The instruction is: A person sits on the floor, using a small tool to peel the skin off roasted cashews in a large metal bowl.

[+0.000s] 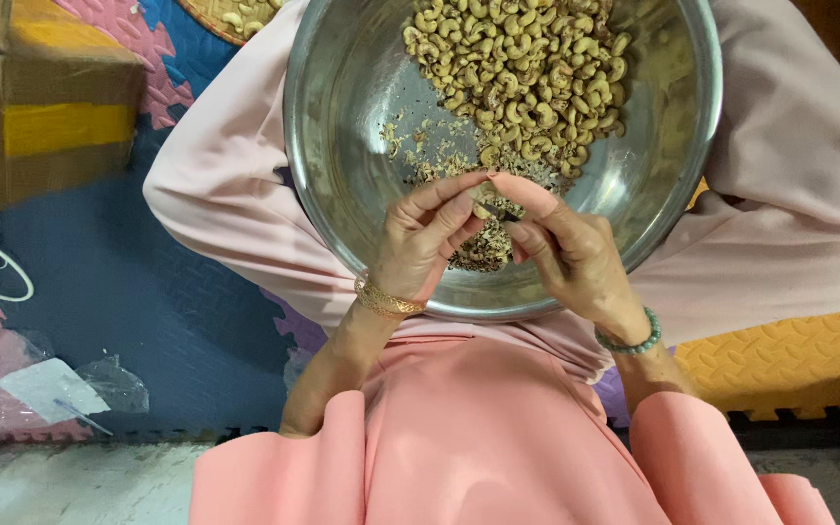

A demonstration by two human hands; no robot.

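A large steel bowl (342,117) rests on my lap, with a heap of pale cashew nuts (522,68) at its far side and brown skin scraps (483,248) at its near side. My left hand (425,238), wearing a gold bangle, and my right hand (566,248), wearing a green bead bracelet, meet over the near rim. Between their fingertips they pinch a single cashew nut (485,194). A thin dark blade shows at my right fingers, touching the nut.
A cardboard box (41,117) stands at the left on coloured foam floor mats (128,282). Crumpled clear plastic (51,389) lies at the lower left. A woven tray (235,15) with more nuts peeks in at the top. Yellow mat (789,360) lies at the right.
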